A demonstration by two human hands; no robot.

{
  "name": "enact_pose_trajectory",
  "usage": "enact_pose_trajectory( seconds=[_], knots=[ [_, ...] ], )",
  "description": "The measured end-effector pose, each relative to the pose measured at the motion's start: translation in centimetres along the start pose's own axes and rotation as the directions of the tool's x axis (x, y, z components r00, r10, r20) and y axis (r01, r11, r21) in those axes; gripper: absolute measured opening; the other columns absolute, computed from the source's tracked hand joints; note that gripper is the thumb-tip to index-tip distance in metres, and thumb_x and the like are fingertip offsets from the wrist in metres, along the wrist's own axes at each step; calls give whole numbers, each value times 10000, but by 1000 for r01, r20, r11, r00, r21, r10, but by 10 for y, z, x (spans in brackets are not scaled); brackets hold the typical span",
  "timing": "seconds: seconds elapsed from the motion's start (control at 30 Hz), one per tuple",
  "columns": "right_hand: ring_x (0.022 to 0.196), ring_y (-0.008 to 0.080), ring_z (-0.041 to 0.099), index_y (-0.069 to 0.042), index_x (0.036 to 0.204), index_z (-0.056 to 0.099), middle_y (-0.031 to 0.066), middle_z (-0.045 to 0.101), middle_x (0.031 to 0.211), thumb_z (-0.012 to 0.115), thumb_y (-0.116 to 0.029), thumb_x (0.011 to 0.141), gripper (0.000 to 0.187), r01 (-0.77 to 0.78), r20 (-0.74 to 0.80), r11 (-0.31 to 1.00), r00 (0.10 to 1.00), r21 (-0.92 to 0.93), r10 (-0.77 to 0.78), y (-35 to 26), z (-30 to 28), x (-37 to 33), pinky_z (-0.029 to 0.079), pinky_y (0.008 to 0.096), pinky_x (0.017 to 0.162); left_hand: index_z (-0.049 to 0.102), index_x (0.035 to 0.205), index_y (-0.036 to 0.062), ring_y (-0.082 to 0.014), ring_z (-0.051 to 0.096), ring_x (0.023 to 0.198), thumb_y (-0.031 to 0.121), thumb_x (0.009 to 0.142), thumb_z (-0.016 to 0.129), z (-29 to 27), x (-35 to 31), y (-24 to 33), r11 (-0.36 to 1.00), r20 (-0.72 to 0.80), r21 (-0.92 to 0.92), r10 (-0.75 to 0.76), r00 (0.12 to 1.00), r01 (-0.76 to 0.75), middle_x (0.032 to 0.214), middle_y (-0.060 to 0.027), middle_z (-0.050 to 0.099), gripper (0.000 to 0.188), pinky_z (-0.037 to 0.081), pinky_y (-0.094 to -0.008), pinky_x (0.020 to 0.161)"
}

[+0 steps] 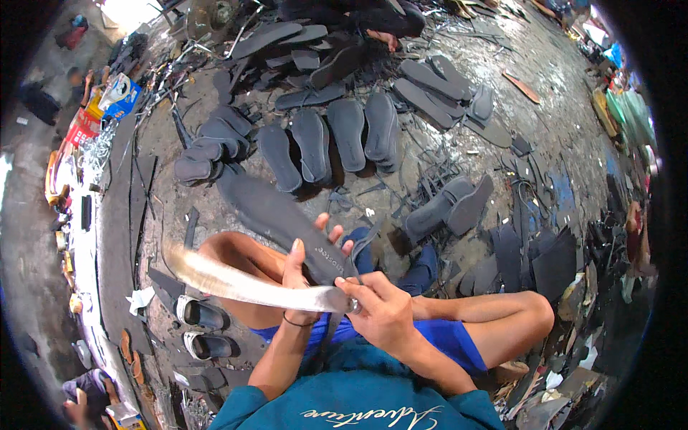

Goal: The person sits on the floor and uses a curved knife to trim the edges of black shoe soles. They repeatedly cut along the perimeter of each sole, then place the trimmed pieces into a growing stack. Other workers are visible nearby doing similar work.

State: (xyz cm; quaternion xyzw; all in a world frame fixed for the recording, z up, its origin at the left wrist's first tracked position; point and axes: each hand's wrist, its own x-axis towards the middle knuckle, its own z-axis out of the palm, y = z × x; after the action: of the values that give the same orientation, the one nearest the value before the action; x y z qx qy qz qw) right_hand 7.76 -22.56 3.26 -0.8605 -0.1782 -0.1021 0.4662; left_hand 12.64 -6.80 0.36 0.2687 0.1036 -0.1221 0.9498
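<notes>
My left hand (299, 276) grips a dark grey shoe sole (269, 211), thumb on one edge and fingers showing past the other. The sole tilts up and to the left, its heel end near my right hand. My right hand (380, 308) is closed at the near end of a long, curved, pale blade (244, 281), which looks like a knife, motion-blurred toward its far tip. The handle is hidden inside the fist. The right fingertips are beside the sole's heel edge. A thin dark strip (365, 240) curls beside the sole.
In front, several dark soles (346, 132) lie in a row, with a heap of soles (276, 39) behind. A pair of soles (437, 208) lies to the right. Rubber sheets (534, 258) and scraps litter the floor. A pair of slippers (203, 314) sits left of my folded leg (494, 315).
</notes>
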Motion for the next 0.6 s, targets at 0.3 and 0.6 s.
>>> enact_pose_trajectory(
  seconds=[0.3, 0.6],
  knots=[
    [532, 25, 515, -14, 1226, 653, -18, 630, 739, 783, -212, 917, 389, -641, 304, 280, 645, 715, 701, 21, -19, 21, 419, 206, 456, 392, 1502, 14, -295, 622, 1171, 336, 916, 464, 30, 24, 20, 996, 140, -88, 5, 990, 8, 1359, -188, 585, 673, 519, -476, 1031],
    [532, 81, 565, -76, 1048, 603, -7, 612, 744, 779, -129, 912, 228, -554, 306, 170, 661, 815, 686, 40, 2, 22, 495, 264, 476, 483, 1365, -40, -165, 602, 1170, 153, 1030, 605, 1, 7, 3, 798, 80, 601, -11, 997, -39, 1290, -110, 623, 406, 497, -332, 1008]
  ],
)
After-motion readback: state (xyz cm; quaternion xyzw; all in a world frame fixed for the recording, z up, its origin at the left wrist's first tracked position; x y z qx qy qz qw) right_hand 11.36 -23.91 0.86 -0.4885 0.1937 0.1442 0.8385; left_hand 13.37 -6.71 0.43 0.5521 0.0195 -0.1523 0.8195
